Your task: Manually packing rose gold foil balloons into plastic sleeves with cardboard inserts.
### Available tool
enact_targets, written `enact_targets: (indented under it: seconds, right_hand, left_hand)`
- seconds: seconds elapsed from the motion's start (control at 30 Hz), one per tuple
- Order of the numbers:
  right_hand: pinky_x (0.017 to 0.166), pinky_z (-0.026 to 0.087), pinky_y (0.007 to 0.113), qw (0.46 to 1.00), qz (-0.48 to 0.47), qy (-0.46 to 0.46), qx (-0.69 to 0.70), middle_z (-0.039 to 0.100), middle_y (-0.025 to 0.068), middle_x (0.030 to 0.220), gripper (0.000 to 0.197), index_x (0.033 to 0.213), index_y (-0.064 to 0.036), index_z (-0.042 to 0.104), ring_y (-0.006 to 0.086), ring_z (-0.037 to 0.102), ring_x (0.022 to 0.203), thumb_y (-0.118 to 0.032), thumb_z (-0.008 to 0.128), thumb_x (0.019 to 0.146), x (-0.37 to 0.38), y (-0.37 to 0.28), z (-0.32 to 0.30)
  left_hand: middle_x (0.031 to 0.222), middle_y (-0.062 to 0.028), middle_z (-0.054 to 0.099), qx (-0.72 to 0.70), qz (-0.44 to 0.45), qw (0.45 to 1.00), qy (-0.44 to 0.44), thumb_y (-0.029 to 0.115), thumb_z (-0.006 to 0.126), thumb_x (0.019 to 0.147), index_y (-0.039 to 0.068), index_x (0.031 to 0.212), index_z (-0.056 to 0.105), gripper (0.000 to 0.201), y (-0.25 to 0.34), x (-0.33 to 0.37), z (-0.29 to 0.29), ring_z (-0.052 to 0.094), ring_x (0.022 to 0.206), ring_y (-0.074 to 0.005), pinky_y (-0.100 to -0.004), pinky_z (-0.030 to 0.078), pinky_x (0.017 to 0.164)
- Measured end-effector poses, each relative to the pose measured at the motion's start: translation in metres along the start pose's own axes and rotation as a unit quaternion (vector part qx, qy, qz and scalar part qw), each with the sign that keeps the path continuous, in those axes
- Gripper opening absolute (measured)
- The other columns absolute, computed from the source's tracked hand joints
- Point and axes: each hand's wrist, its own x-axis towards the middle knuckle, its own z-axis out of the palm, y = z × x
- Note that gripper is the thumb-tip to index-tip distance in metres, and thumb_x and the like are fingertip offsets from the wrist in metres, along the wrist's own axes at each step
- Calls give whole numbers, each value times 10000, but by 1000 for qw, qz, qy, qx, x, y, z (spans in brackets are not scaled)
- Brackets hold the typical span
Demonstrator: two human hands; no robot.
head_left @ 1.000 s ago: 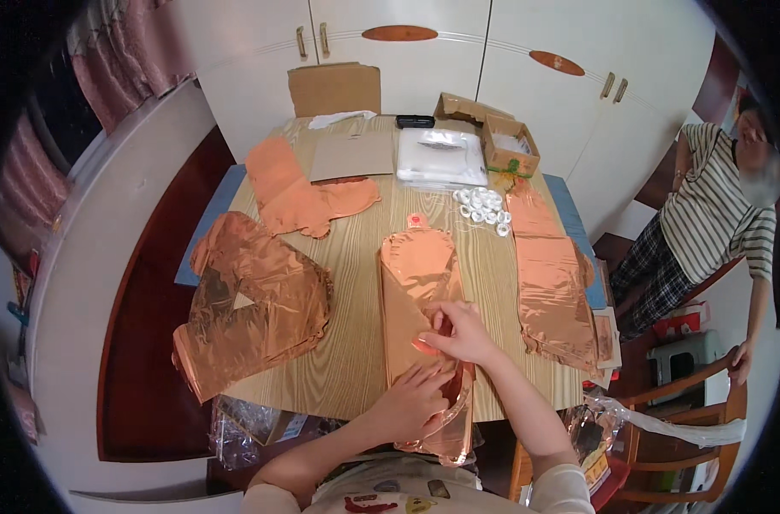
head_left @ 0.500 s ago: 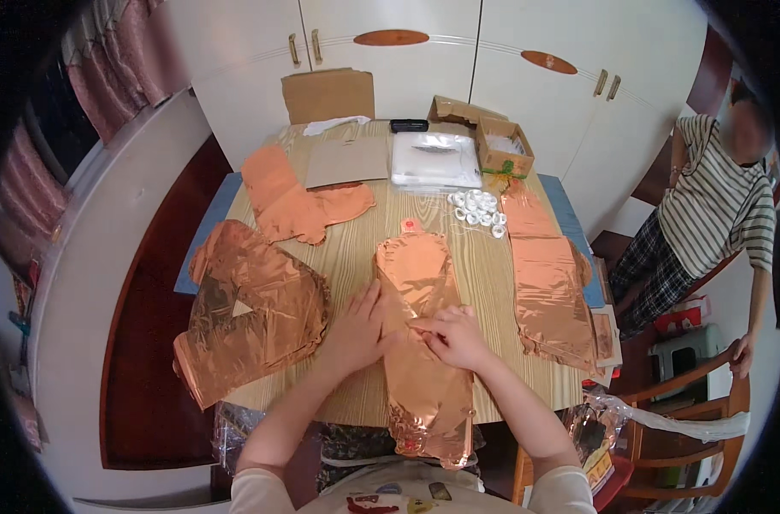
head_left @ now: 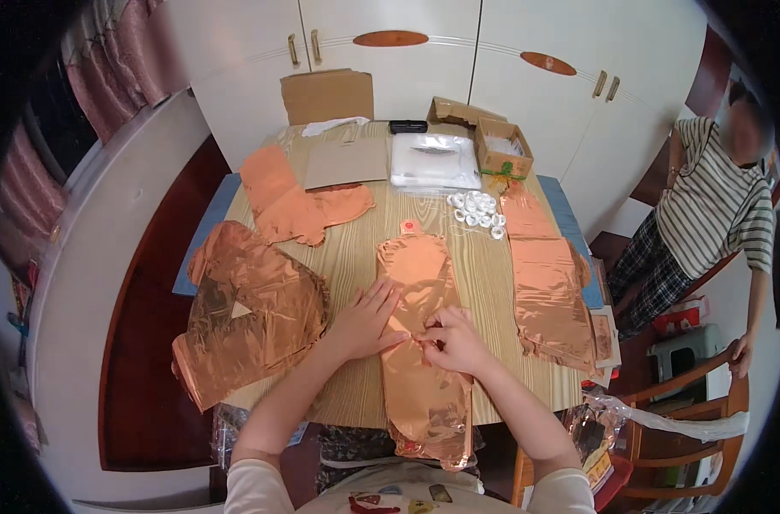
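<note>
Head view: a long copper-coloured foil piece (head_left: 428,403) lies lengthwise at the middle of a wood-grained counter (head_left: 491,295), its near end projecting past the near edge and a small red-and-white tab (head_left: 410,227) at its far end. The left hand (head_left: 369,324) rests flat across the foil's left edge, fingers extended and grasping nothing, its thumb pointing inward. The right hand (head_left: 450,341) is narrow, thumb and fingers drawn together at the foil's middle, close to the left thumb; whether the foil is pinched between them cannot be told. To the left lie a broad crumpled foil stack (head_left: 270,330) bearing a pale triangle (head_left: 242,309) and, farther back, a boot-shaped foil stack (head_left: 283,201). To the right lies a long foil stack (head_left: 551,287), with a heap of white rings (head_left: 476,210) near its far end. Behind these are a flat cardboard sheet (head_left: 345,164), a clear-wrapped white package (head_left: 435,163) and an open cardboard box (head_left: 504,154). At far right, a person in a striped shirt (head_left: 720,214) rests one hand on a wooden chair (head_left: 737,385)
</note>
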Motion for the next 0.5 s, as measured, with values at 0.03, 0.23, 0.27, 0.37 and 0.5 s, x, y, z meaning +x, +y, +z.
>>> enact_targets:
  seconds: [0.03,0.23,0.27,0.37,0.5]
  right_hand:
    - [858,340,369,1000,-2,1,1,582,37,907,198,891,-131,767,220,529,933,-196,696,719,1,-1,0]
    - [862,342,371,1000,-1,-4,3,588,42,911,192,880,-122,765,225,533,943,-199,694,719,0,0,1]
    - [860,342,369,1000,1,-6,6,589,43,911,192,879,-121,765,226,533,941,-199,694,718,0,0,1]
    - [870,352,366,1000,12,-12,19,601,42,933,173,859,-115,760,228,542,954,-199,688,726,1,0,1]
    - [863,411,393,1000,-9,23,13,624,71,996,188,902,-86,735,272,566,948,-157,656,746,11,12,-2]
  left_hand:
    - [1544,-204,257,3,-8,1000,-5,629,491,887,-22,1461,285,893,-2,1,0,211,1453,-320,-525,237,1141]
    - [1568,-180,210,2,-74,996,-58,691,497,838,-24,1485,235,998,-18,14,-7,163,1470,-283,-533,166,1161]
    - [1571,-178,204,1,-88,994,-67,701,502,827,-26,1488,224,1021,-21,16,-9,158,1472,-278,-534,155,1164]
    - [1573,-176,199,12,-111,991,-80,726,511,800,-31,1491,210,1069,-23,20,-11,151,1474,-273,-541,142,1165]
    - [1575,-177,194,23,-113,992,-56,751,503,780,-36,1493,204,1103,-22,22,-5,148,1475,-273,-550,133,1163]
